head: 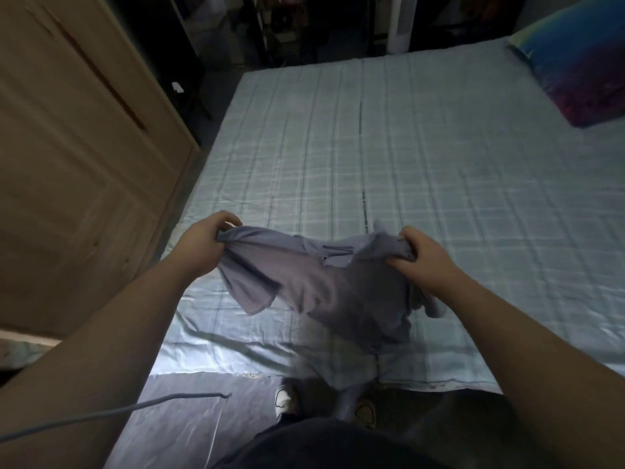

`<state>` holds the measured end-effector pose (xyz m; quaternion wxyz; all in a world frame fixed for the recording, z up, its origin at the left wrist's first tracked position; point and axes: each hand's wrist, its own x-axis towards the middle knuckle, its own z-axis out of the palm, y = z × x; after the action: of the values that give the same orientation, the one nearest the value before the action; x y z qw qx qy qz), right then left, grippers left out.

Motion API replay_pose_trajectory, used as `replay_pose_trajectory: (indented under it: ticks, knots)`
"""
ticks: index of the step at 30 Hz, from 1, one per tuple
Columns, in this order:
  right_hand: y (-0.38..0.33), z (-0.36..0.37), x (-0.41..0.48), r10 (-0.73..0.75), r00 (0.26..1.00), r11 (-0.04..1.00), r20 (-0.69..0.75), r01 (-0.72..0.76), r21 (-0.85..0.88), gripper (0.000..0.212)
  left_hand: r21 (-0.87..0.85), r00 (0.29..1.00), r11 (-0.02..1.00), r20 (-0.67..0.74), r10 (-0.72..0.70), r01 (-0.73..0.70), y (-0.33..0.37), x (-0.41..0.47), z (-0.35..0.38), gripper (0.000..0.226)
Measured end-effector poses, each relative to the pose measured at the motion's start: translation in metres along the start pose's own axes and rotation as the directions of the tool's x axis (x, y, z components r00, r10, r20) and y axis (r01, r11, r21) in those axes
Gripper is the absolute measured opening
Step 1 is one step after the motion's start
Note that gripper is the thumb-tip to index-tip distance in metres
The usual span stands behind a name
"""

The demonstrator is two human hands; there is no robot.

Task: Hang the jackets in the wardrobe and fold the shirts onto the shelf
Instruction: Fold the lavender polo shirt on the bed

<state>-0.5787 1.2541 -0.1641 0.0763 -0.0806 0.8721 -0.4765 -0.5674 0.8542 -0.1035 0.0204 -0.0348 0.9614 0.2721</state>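
A grey-lilac short-sleeved shirt (324,286) hangs between my hands over the near edge of the bed (372,137). My left hand (203,243) pinches one shoulder of it. My right hand (422,257) grips the other shoulder, with cloth bunched in the fingers. The collar sags in the middle, one sleeve dangles at the left, and the lower hem droops toward the floor. The wooden wardrobe (67,157) stands at the left with its doors closed. No jackets show.
A light checked sheet covers the bed. A blue and purple pillow (581,66) lies at the far right corner. A dark cluttered rack (291,25) stands beyond the bed. A grey cable (111,412) crosses the lower left. My feet (287,401) stand by the bed.
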Motion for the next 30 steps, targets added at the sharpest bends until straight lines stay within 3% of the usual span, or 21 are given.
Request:
replay_pose_trajectory:
  ticks: [2,6,14,17,20,22,25,27,30]
  knots:
    - [-0.010,-0.010,0.009,-0.076,0.997,0.995,0.027,0.077,-0.060,0.035,0.013,0.998,1.000,-0.054,0.016,-0.016,-0.003,-0.002,-0.012,0.036]
    - [-0.038,-0.032,0.020,-0.088,0.984,0.992,0.155,0.101,-0.077,0.038,-0.048,0.996,0.999,-0.085,0.017,-0.021,-0.006,-0.003,-0.042,0.039]
    - [-0.126,-0.071,0.019,-0.164,0.979,0.982,0.122,0.174,-0.079,0.014,0.259,0.990,0.963,0.131,0.045,-0.078,-0.010,0.014,-0.114,0.015]
    - [-0.156,-0.090,0.014,-0.128,0.980,0.972,0.154,0.155,-0.177,0.013,0.073,0.976,0.984,0.159,0.150,-0.164,-0.001,0.002,-0.158,0.012]
    - [-0.183,-0.113,0.012,-0.024,0.994,0.989,0.106,0.039,-0.140,0.016,-0.190,0.956,0.966,0.201,0.214,-0.176,0.013,-0.012,-0.196,0.013]
    - [-0.208,-0.121,0.008,-0.016,0.999,0.999,0.033,0.017,-0.044,0.017,-0.452,0.946,0.884,0.217,0.238,-0.119,0.023,-0.021,-0.216,0.016]
    - [-0.247,-0.128,-0.006,-0.074,0.990,0.969,-0.123,0.101,0.225,0.028,-0.747,0.947,0.660,0.265,0.182,0.082,0.038,-0.030,-0.241,0.031]
    - [-0.265,-0.130,-0.013,-0.096,0.981,0.960,-0.168,0.136,0.246,0.025,-0.771,0.921,0.624,0.325,0.213,0.128,0.049,-0.038,-0.255,0.037]
    - [-0.275,-0.134,-0.026,-0.012,0.999,0.971,-0.053,0.024,0.239,0.007,-0.595,0.921,0.801,0.345,0.181,0.065,0.059,-0.052,-0.265,0.046]
